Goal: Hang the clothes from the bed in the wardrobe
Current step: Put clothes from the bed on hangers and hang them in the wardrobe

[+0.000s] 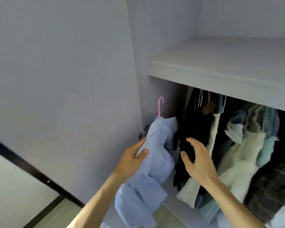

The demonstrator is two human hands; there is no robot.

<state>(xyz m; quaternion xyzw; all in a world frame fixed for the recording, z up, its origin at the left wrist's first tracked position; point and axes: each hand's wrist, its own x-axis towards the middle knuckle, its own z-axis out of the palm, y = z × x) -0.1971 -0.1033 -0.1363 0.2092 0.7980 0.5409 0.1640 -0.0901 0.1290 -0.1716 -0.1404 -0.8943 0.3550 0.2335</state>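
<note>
A blue striped shirt [152, 163] hangs bunched on a pink hanger [160, 105], whose hook points up in front of the wardrobe's left inner wall. My left hand [132, 159] grips the shirt's upper left edge, thumb over the fabric. My right hand [198, 159] hovers with fingers spread just in front of a black garment [192, 129] that hangs at the left end of the wardrobe. The rail itself is hidden behind the shelf edge.
A pale shelf [220, 69] runs across above the hanging space. Several garments hang to the right: a white fluffy one [240, 160], light blue ones [268, 145] and a dark checked one [273, 183]. The open wardrobe door [64, 96] stands at the left.
</note>
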